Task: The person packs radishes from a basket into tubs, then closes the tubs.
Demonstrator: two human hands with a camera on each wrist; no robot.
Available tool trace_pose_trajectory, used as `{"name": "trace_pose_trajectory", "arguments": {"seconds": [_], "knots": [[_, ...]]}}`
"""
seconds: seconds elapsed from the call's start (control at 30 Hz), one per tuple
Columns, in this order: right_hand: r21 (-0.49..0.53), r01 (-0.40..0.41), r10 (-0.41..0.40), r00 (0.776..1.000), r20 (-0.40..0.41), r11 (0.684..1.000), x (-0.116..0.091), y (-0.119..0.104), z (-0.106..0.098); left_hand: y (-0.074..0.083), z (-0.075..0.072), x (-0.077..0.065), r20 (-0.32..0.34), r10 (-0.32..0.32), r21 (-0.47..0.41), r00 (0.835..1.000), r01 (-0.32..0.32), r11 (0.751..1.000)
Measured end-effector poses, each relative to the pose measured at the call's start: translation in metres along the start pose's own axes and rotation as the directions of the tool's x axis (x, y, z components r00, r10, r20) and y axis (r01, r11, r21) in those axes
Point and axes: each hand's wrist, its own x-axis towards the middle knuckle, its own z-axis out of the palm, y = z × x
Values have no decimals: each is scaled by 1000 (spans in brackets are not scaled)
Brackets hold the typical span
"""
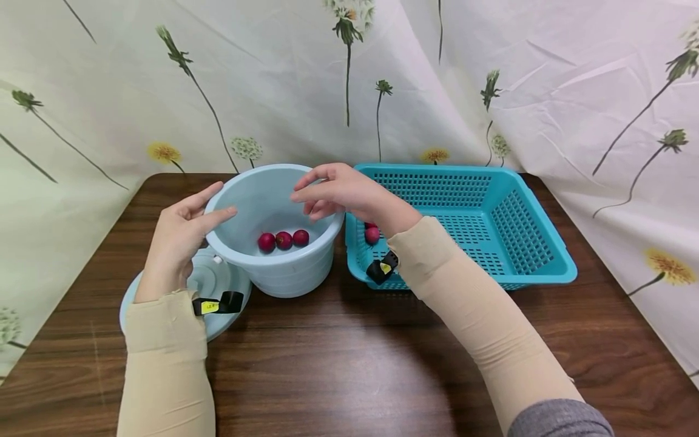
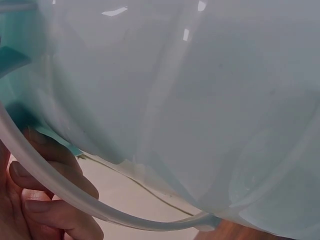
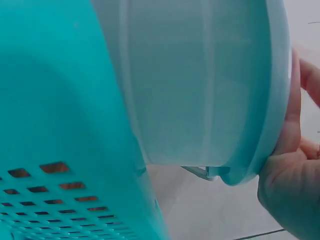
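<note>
Three red radishes lie low in the bucket, beneath the right grip

From here I see them side by side on the bucket's floor, lower than the fingertips and well apart from them. The right grip hangs over the bucket's right rim, fingers loosely bent, thumb and index tips slightly parted. Whether its underside brushes the rim, I can't tell.

On the opposite side, the left grip is half spread, its thumb reaching over the rim and the other fingers loosely bent outside, next to the bucket's handle. I can't tell whether it actually pinches the rim.

More red radishes show in the turquoise basket, partly hidden by the right wrist. A pale blue lid lies on the tabletop beneath the left forearm.
</note>
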Motion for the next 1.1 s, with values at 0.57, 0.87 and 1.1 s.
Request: {"name": "trace_pose_trajectory", "arguments": {"seconds": [0.57, 0.87, 1.1], "knots": [[41, 62, -65, 994, 86, 997, -13, 6, -47, 0, 0, 0, -2, 4, 2, 1000, -4, 1000], [64, -8, 9, 1000, -18, 998, -13, 19, -79, 0, 0, 0, -10, -9, 6, 1000, 9, 1000], [1, -94, 94, 990, -108, 996, -11, 35, -97, 0, 0, -1, -10, 3, 5, 1000, -3, 1000]]}}
